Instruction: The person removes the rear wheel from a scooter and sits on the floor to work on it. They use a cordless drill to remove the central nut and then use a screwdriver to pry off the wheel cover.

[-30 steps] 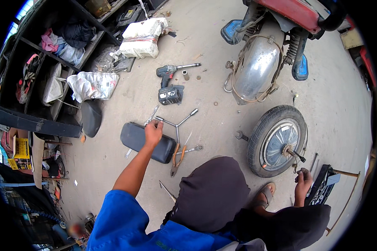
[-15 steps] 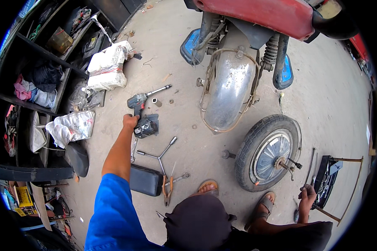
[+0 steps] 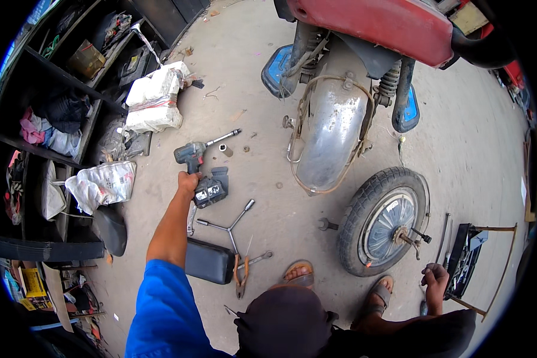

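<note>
A: Where is the left hand (image 3: 188,181) right now?

B: Stretched out over the grey concrete floor (image 3: 250,89), fingers wrapped round the handle of the grey-green cordless impact driver with a black battery block (image 3: 200,173). The tool lies low on the floor, its long steel socket bit pointing toward the scooter; whether it is lifted clear I cannot tell

A: And the right hand (image 3: 435,280)?

B: Down near the floor's right edge, just beside the open black tool tray (image 3: 462,262). Its fingers are curled, but whether they grip anything I cannot tell

A: How far along does the work look?

B: I judge it well started. The black-tyred scooter wheel with a silver hub motor (image 3: 385,221) is already off and stands by the person's sandalled foot, and the dull silver rear mudguard (image 3: 331,134) under the red scooter body (image 3: 370,24) hangs with nothing beneath it. What remains on the wheel or for refitting cannot be seen

A: What else lies about?

B: A steel three-armed socket wrench (image 3: 230,224) just beside the driver, a black padded rectangular cushion (image 3: 209,261) near it, orange-handled pliers (image 3: 241,277), and a small loose socket (image 3: 225,149) beyond the driver
</note>
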